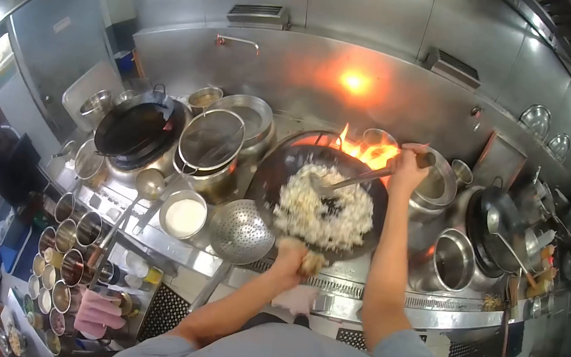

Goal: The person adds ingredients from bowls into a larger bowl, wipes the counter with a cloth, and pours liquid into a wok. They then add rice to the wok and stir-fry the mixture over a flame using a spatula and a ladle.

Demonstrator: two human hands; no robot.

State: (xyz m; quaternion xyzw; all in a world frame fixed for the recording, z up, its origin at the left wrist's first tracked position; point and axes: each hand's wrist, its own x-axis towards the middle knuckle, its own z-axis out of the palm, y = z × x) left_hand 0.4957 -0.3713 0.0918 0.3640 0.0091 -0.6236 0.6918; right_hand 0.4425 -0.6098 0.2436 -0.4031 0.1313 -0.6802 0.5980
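Note:
A large dark wok [265, 192] sits tilted toward me on the burner. Pale, yellowish-white food that looks like rice [360, 223] fills its middle, blurred by motion. My left hand [290, 260] is closed around a folded cloth [313, 262] at the wok's near rim; the cloth hides the part of the rim gripped there. Above the wok's right side, my right hand [409, 173] wraps the wooden end of a long-handled wok ladle [363, 180]. The ladle's head lies among the food.
Flames [370, 152] rise behind the wok's far rim. A perforated strainer [242, 231] and a bowl of white liquid [184, 217] stand to the left. Steel pots [454, 261] and another wok [497, 218] are at right. Seasoning containers [73, 266] crowd the lower left.

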